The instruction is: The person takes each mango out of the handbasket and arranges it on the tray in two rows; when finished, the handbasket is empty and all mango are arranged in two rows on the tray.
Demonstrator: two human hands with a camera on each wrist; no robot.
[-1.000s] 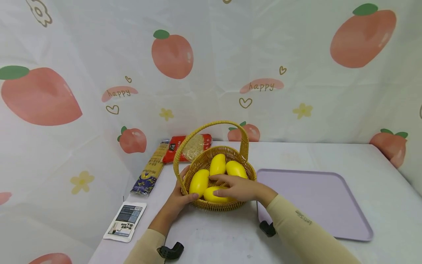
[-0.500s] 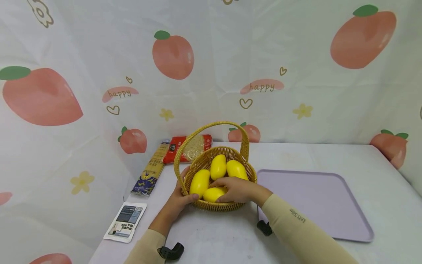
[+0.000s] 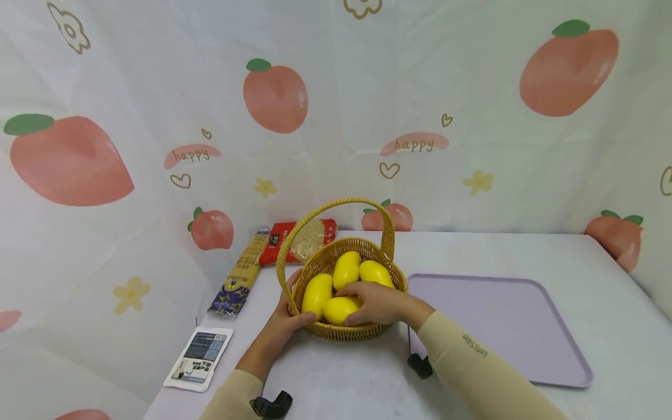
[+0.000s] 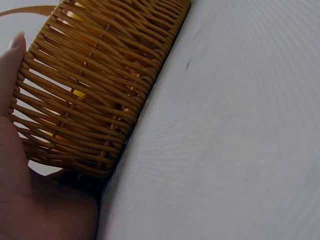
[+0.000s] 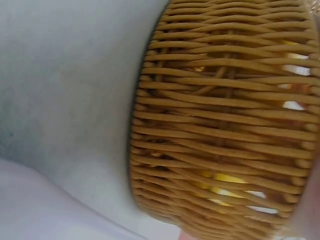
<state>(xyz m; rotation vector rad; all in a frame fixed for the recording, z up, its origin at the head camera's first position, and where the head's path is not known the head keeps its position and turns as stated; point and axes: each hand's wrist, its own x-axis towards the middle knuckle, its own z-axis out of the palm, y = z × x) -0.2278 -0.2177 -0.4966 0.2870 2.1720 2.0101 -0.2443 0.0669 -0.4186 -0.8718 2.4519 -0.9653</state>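
Observation:
A woven basket [image 3: 343, 333] with a tall arched handle [image 3: 336, 202] stands on the white table, holding several yellow mangoes. My left hand [image 3: 283, 321] grips the basket's left side, thumb over the rim; the left wrist view shows the palm close against the wicker wall [image 4: 90, 90]. Inside the basket, my right hand [image 3: 380, 302] pinches the nearest mango [image 3: 336, 310] between thumb and fingers. Beyond it lie a left mango [image 3: 317, 296], a middle mango [image 3: 346, 268] and a right mango [image 3: 374, 272], partly covered by the hand. Wicker [image 5: 225, 115] hides the fingers in the right wrist view.
A lilac tray [image 3: 488, 326] lies right of the basket, partly under my right forearm. Behind the basket is a red noodle packet [image 3: 280, 242]. A long pasta packet [image 3: 241, 274] and a white pouch [image 3: 198, 359] lie to the left. A patterned curtain [image 3: 336, 151] rises behind the table.
My right hand has moved down and closed its thumb and fingers around the nearest mango. The left hand stays on the basket. The head view has tilted slightly upward.

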